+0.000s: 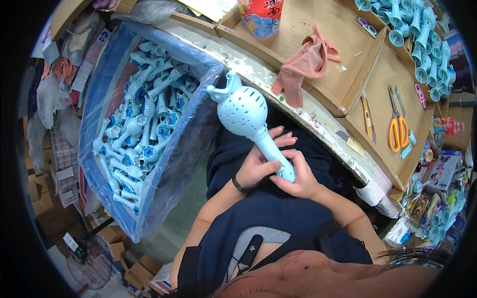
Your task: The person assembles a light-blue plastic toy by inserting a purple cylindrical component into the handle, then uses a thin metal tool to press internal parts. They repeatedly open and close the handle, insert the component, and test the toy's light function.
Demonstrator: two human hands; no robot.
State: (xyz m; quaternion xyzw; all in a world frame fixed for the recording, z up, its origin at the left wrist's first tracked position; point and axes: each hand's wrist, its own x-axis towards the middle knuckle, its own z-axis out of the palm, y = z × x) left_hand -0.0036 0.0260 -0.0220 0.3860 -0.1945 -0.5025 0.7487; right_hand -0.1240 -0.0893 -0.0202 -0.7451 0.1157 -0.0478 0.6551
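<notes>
A light blue plastic toy wand [242,111] with a round, slotted and perforated head points up and to the left above my lap. My left hand [256,166] wraps its handle, with the thumb across the front and the other fingers showing behind. Around the lower end of the same handle, my right hand [300,179] is closed, its thumb near the tip. Beside the wand's head stands a box lined with blue plastic [181,179], holding many similar light blue wand pieces [149,107], some with blue star-shaped inserts.
On the bench [318,116] ahead lie a pink cloth [310,64], a red and blue container [261,17] and cardboard trays [348,94]. Orange-handled scissors [396,131] and a thin yellow-handled tool [367,116] lie in one tray. Light blue cone-shaped parts [422,49] are heaped at far right.
</notes>
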